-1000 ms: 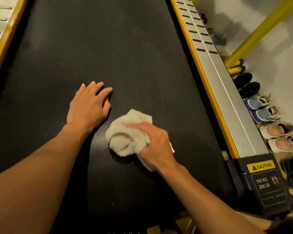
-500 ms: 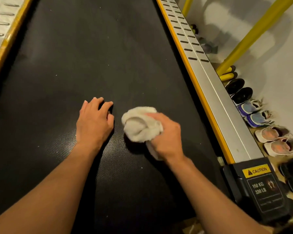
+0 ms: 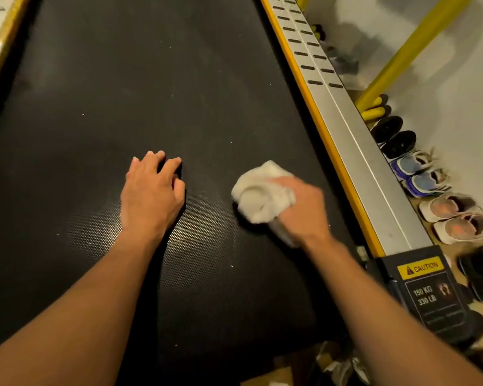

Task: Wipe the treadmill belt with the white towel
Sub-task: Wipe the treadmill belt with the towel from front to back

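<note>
Two hands on belt (image 3: pixel 179 93) | left hand (image 3: pixel 151 193) flat, fingers spread | right hand (image 3: pixel 301 210) fingers clenched round white towel (image 3: pixel 260 190)

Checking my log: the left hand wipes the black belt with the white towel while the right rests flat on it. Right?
Hands swapped. The head view shows the right hand gripping the white towel on the belt, the left hand resting flat.

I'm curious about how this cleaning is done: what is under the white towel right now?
The towel, bunched in the right hand, lies on the black treadmill belt. Bare belt with pale specks shows all around it. The patch directly beneath the towel is covered, so any dirt there cannot be seen.
</note>
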Demonstrator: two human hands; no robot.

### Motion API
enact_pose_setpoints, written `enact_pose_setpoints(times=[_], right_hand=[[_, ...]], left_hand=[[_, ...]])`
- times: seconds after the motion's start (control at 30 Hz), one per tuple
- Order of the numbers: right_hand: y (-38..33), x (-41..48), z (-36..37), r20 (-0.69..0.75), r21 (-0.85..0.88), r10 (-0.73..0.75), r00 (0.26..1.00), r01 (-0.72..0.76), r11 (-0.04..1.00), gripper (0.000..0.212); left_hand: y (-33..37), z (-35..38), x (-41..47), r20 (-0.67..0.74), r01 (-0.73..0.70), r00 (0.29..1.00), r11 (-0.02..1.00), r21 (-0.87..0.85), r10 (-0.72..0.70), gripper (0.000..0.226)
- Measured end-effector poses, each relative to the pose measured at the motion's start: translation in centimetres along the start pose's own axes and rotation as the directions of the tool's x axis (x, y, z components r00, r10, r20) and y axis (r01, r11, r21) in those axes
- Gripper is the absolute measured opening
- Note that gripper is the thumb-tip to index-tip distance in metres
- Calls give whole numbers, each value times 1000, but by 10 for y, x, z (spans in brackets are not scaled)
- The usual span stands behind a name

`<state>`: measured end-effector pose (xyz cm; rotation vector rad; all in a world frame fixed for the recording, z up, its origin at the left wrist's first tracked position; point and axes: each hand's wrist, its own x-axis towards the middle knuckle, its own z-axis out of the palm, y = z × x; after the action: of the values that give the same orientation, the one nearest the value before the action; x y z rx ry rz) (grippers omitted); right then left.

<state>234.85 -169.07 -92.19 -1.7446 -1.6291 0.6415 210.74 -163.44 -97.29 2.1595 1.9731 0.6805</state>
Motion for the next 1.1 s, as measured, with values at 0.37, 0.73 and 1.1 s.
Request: enact_pose_setpoints(times=[0.37,0.73,1.1], right_hand=[[-6,-63,39,-84,-121,-72,994,62,991,38],[27,-49,-4,-144,-150,119,982,-141,979,34],[-21,-68,-3,-105,-12,205,973,-208,978,28]], left_hand=[[2,1,-3,-23,-13,1000,999,33,13,37],[22,-24,-46,79,-3,997,1000,-19,4,37],[24,-94,-118,336,202,920,979,36,-202,43]])
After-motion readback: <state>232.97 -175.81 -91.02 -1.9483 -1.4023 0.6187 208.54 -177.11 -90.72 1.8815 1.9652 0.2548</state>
